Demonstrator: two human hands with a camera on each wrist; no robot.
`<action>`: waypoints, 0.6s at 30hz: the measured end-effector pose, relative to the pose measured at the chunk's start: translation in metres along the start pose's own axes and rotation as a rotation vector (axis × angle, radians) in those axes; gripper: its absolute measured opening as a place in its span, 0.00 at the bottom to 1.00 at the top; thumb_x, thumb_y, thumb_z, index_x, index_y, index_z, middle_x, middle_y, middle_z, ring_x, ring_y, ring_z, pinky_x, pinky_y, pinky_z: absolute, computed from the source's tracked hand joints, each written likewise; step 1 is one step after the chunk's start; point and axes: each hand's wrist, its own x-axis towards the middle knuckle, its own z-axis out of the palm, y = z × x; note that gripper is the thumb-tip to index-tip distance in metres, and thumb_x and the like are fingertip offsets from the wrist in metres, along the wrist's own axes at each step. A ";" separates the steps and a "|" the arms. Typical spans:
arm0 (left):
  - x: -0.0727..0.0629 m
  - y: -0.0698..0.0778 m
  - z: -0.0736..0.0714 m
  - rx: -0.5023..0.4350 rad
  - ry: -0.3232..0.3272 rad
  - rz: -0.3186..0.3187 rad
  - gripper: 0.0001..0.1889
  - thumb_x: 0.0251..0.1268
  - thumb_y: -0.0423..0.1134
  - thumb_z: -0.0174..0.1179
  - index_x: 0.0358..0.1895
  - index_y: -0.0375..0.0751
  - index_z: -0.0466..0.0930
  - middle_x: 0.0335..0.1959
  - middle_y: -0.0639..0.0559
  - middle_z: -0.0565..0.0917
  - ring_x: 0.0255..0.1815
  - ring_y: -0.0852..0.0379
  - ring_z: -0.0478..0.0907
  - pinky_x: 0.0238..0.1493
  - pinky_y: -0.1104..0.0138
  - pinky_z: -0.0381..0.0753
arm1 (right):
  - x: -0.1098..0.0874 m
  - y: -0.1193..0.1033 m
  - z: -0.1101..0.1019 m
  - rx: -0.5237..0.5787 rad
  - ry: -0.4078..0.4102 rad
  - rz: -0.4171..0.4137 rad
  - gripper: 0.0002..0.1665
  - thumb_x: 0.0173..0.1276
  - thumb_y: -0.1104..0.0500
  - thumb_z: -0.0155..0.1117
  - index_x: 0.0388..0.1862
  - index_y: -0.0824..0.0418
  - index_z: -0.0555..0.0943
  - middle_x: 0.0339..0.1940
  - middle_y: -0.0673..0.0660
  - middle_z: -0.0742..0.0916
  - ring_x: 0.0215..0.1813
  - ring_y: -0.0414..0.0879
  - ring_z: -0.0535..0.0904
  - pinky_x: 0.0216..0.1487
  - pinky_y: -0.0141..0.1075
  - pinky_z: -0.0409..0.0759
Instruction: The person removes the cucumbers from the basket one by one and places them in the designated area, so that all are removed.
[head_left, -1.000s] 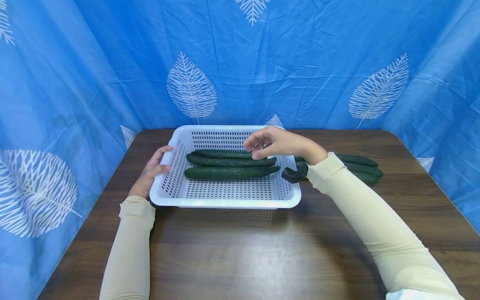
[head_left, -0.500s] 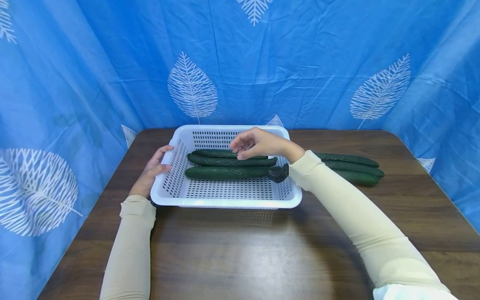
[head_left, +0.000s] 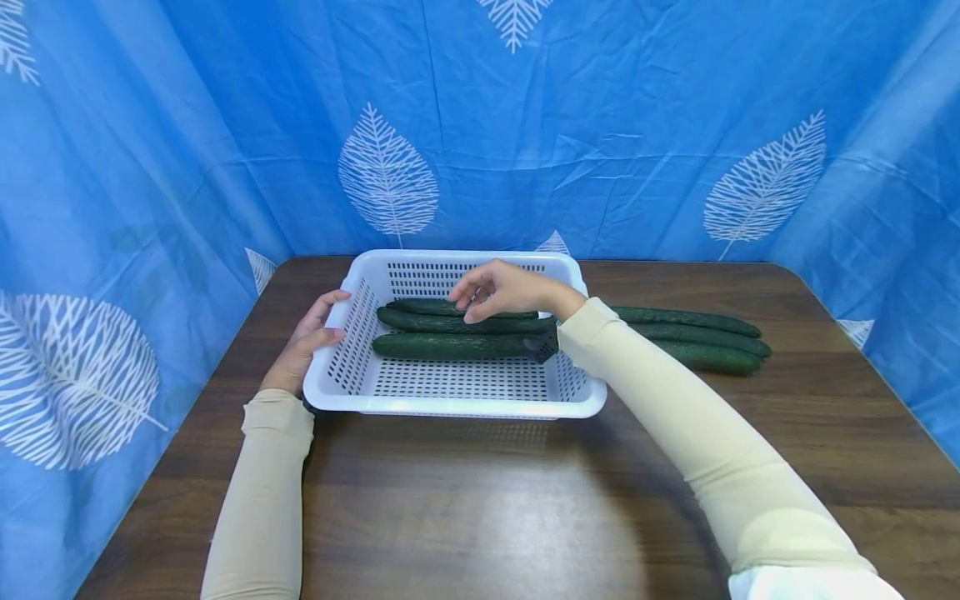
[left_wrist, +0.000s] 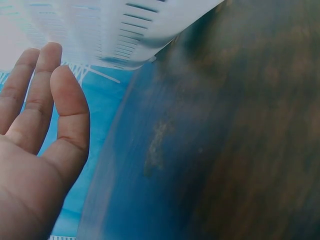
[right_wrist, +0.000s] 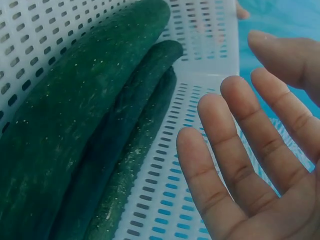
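Observation:
A white plastic basket (head_left: 450, 407) with slotted walls holds three dark green cucumbers (head_left: 442, 347) lying lengthwise. Against its left end rests my left hand (head_left: 302, 348), fingers and thumb extended at the rim. The left wrist view shows relaxed fingers (left_wrist: 70, 107) by the basket's outer wall. Above the cucumbers hovers my right hand (head_left: 512, 289), palm down, with nothing in its grasp. In the right wrist view, its loosely bent, spread fingers (right_wrist: 235, 145) are apart from the cucumbers (right_wrist: 65, 105). My right wrist and its black camera mount hide some of the cucumbers' right ends.
Outside the basket, to its right, more cucumbers (head_left: 701, 334) lie side by side on the brown wooden table (head_left: 450, 517), partly hidden behind my right sleeve. A blue curtain (head_left: 600, 167) with white leaf prints hangs behind the table and at both sides.
My right hand has moved left, farther over the basket, uncovering more of the cucumbers on the table. The left hand stays at the basket's left end, and the cucumbers lie as before.

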 end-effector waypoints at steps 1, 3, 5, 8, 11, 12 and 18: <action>0.000 0.000 0.000 0.003 0.000 0.002 0.28 0.73 0.35 0.53 0.68 0.73 0.68 0.85 0.44 0.55 0.73 0.39 0.66 0.58 0.61 0.85 | 0.001 0.001 0.001 -0.006 -0.004 0.005 0.23 0.72 0.70 0.69 0.65 0.76 0.80 0.59 0.74 0.86 0.54 0.56 0.85 0.57 0.43 0.85; 0.000 0.000 0.000 0.003 -0.001 0.006 0.28 0.73 0.34 0.52 0.67 0.73 0.69 0.84 0.45 0.56 0.73 0.40 0.66 0.58 0.61 0.84 | 0.004 0.002 0.002 -0.012 -0.014 0.015 0.24 0.72 0.71 0.69 0.65 0.76 0.80 0.58 0.73 0.86 0.54 0.56 0.85 0.57 0.43 0.85; 0.000 -0.001 -0.001 -0.001 -0.007 0.009 0.28 0.72 0.34 0.52 0.67 0.73 0.69 0.83 0.45 0.57 0.72 0.41 0.67 0.57 0.61 0.84 | 0.006 0.003 0.003 -0.018 -0.022 0.023 0.24 0.71 0.71 0.70 0.64 0.77 0.80 0.57 0.73 0.86 0.54 0.56 0.85 0.57 0.43 0.85; 0.001 -0.001 -0.001 -0.001 -0.012 0.017 0.28 0.72 0.34 0.51 0.67 0.72 0.70 0.82 0.44 0.58 0.71 0.43 0.68 0.56 0.61 0.85 | 0.009 0.005 0.005 -0.023 -0.031 0.040 0.24 0.71 0.72 0.70 0.64 0.77 0.80 0.57 0.72 0.86 0.53 0.55 0.85 0.56 0.43 0.85; 0.002 -0.001 -0.001 0.002 -0.015 0.017 0.28 0.72 0.34 0.51 0.67 0.73 0.69 0.83 0.43 0.57 0.71 0.42 0.68 0.56 0.61 0.85 | 0.011 0.008 0.005 -0.022 -0.038 0.055 0.24 0.70 0.72 0.70 0.64 0.77 0.80 0.56 0.71 0.86 0.50 0.52 0.85 0.55 0.42 0.85; 0.002 -0.001 0.000 0.007 -0.012 0.019 0.28 0.72 0.34 0.51 0.67 0.73 0.69 0.84 0.43 0.57 0.72 0.41 0.68 0.56 0.61 0.85 | 0.012 0.009 0.005 -0.022 -0.041 0.058 0.24 0.70 0.72 0.70 0.64 0.77 0.80 0.55 0.71 0.86 0.50 0.52 0.85 0.55 0.42 0.85; 0.001 -0.001 -0.001 0.012 -0.002 0.010 0.28 0.72 0.34 0.51 0.67 0.74 0.68 0.85 0.44 0.55 0.74 0.38 0.65 0.58 0.61 0.84 | 0.016 0.012 0.007 -0.034 -0.077 0.086 0.25 0.69 0.72 0.71 0.65 0.77 0.80 0.54 0.69 0.86 0.49 0.50 0.85 0.56 0.42 0.86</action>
